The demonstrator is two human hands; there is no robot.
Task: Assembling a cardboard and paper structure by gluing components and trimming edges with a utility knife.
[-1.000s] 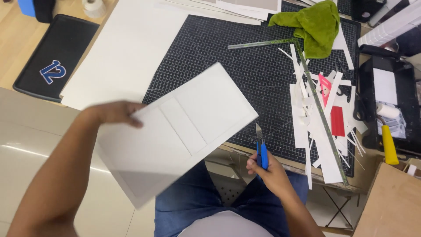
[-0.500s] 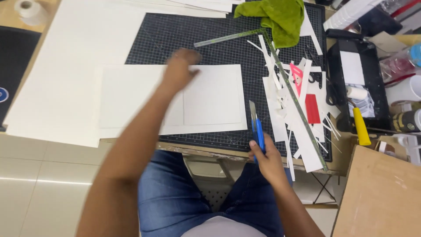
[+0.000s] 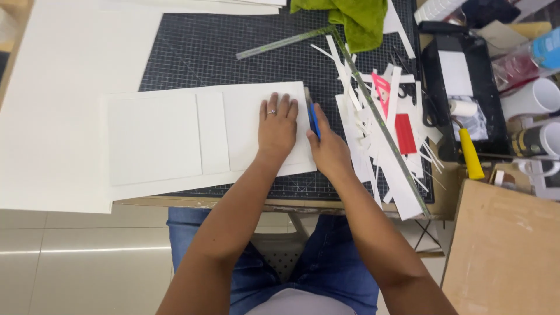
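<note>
White board (image 3: 175,137) lay flat on the black gridded cutting mat (image 3: 221,52), long side running left to right, its near edge close to the mat's front edge. Scored or raised panel lines showed on its face: a large square panel at left, a narrow strip in the middle, another panel at right.

Left hand (image 3: 277,125) pressed palm-down on the right-hand panel of the board, fingers spread flat and pointing away from the body, a ring on one finger. It gripped nothing, only bore down on the sheet.

Right hand (image 3: 329,151) sat just beside the left, at the board's right edge, closed around a blue-handled craft knife (image 3: 313,116). The blade end pointed away from the person and lay along that right edge. Whether the tip touched the board could not be made out.

Right of the knife, a heap of white offcut strips (image 3: 373,134) covered the mat, with a pink scrap (image 3: 382,90) and a red scrap (image 3: 405,133) among them. A long metal ruler (image 3: 379,122) ran diagonally across the heap. A second ruler (image 3: 280,44) lay farther back on the mat, near a crumpled green cloth (image 3: 350,17).

A large white sheet (image 3: 64,76) lay under the mat's left side on the tabletop. At far right stood a black tray (image 3: 434,81), a yellow-handled tool (image 3: 469,154) and white mugs (image 3: 534,99). A brown cardboard panel (image 3: 507,251) filled the lower right corner.
</note>
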